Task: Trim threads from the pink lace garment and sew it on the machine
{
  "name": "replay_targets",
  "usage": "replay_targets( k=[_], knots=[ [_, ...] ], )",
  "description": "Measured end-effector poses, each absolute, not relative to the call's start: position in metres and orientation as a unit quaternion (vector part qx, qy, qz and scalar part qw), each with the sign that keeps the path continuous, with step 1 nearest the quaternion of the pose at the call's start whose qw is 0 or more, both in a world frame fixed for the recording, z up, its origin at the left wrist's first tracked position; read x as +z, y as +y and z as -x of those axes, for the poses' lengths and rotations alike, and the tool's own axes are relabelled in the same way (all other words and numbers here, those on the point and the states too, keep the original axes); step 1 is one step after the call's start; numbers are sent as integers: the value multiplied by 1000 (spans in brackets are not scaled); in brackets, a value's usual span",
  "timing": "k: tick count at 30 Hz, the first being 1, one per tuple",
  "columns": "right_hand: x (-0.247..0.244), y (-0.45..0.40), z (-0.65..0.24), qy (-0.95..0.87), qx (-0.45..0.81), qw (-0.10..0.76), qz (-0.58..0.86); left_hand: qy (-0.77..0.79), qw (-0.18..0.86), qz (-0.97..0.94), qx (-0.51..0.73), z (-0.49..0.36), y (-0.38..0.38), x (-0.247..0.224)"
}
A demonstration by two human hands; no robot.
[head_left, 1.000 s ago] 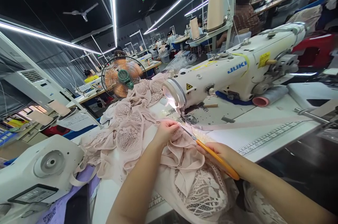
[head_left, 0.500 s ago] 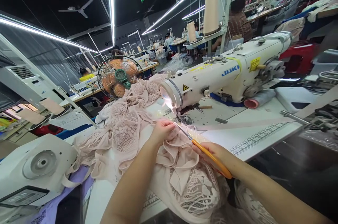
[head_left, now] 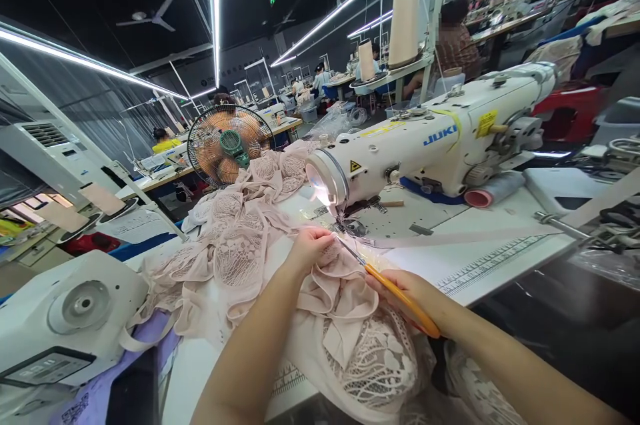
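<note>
Here | left hand [head_left: 311, 250]: grip pinched on pink garment [head_left: 345, 295] | right hand [head_left: 421, 290]: grip closed around orange-handled scissors [head_left: 387, 283]

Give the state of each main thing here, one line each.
Left hand: fingers pinched on pale pink fabric.
Orange-handled metal scissors: held, tips beside left fingers; open or shut unclear.
Right hand: closed around the scissors.
Pale pink lace garments: crumpled, heaped.
White JUKI sewing machine: lamp lit.
Tall beige thread cone: upright.
Round black-caged fan: upright, spin unclear.
White ceiling tube lights: lit.
</note>
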State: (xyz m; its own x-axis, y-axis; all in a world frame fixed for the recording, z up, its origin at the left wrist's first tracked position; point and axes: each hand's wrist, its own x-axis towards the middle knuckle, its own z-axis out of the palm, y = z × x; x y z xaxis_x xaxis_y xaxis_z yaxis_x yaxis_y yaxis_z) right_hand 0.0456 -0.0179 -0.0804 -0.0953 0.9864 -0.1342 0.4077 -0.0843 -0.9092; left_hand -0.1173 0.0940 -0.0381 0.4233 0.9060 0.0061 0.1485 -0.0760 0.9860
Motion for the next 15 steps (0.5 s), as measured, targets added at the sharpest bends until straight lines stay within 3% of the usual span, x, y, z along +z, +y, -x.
replay_targets(
  k=[8, 15],
  knots=[
    [-58, -21, -44, -640, 407, 267, 594, 361, 543, -683, 330, 117, 85, -21],
    [-49, 2, -53, -611, 355, 188, 682, 422, 430, -718, 349, 119, 138, -54]
  ],
)
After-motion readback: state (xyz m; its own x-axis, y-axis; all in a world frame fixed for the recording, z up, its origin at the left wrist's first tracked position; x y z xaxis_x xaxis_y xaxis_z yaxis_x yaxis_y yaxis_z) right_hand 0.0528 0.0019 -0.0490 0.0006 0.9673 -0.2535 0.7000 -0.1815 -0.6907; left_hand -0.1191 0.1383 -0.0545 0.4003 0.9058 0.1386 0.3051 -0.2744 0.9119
